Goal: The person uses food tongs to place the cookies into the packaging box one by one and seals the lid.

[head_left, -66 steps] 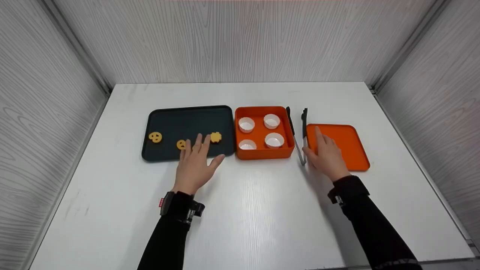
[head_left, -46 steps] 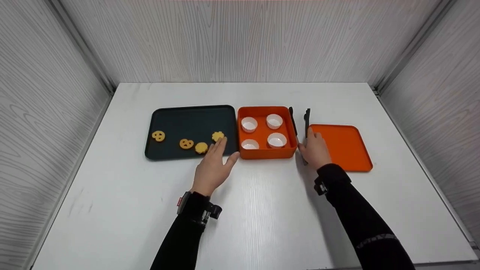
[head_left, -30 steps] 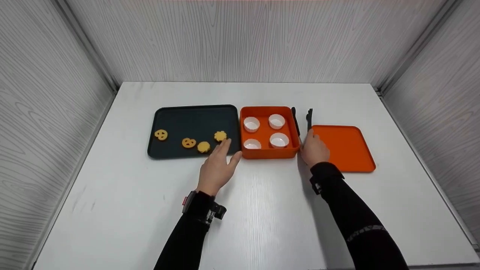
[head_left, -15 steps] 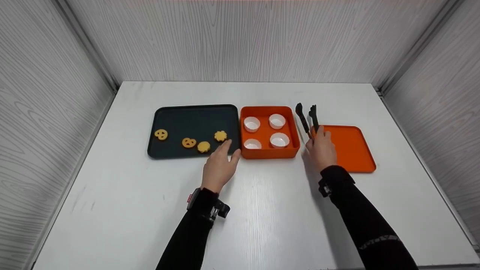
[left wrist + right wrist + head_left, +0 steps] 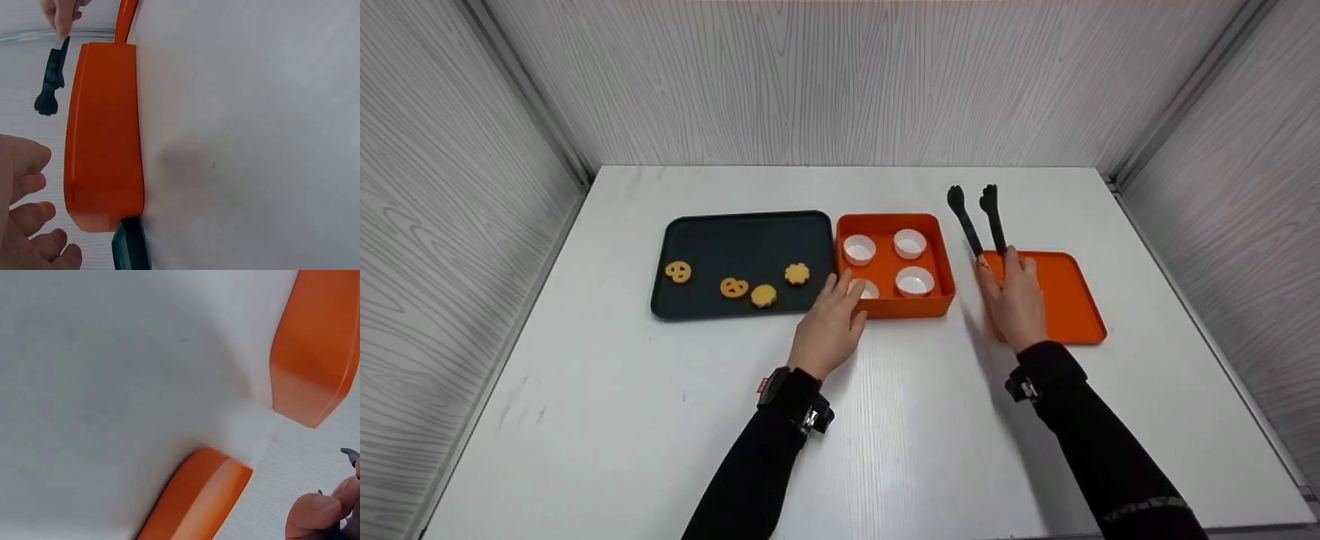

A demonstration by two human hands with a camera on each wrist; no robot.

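Note:
My right hand (image 5: 1016, 304) grips a pair of tongs (image 5: 995, 217) with black tips, raised above the table by the orange tray. The tongs' two arms stand apart, tips pointing away; my fingers hide their rear end. My left hand (image 5: 829, 326), fingers loosely bent and holding nothing, hovers at the front left corner of the orange box (image 5: 907, 307). Its fingers partly cover one white baking cup (image 5: 870, 290); whether they touch the box cannot be told. Several white cups sit in the box, including one at the front right (image 5: 915, 281).
Left of the box lies a dark green tray (image 5: 720, 240) with two pretzel-shaped cookies (image 5: 733, 287) and two scalloped ones (image 5: 796, 274). A flat orange tray (image 5: 1069, 300) lies on the right of the white table (image 5: 915, 420). Panels surround the table's back and sides.
My right hand took hold of the tongs and lifted them off the table beside the box. My left hand moved right, from the green tray to the orange box's front left corner.

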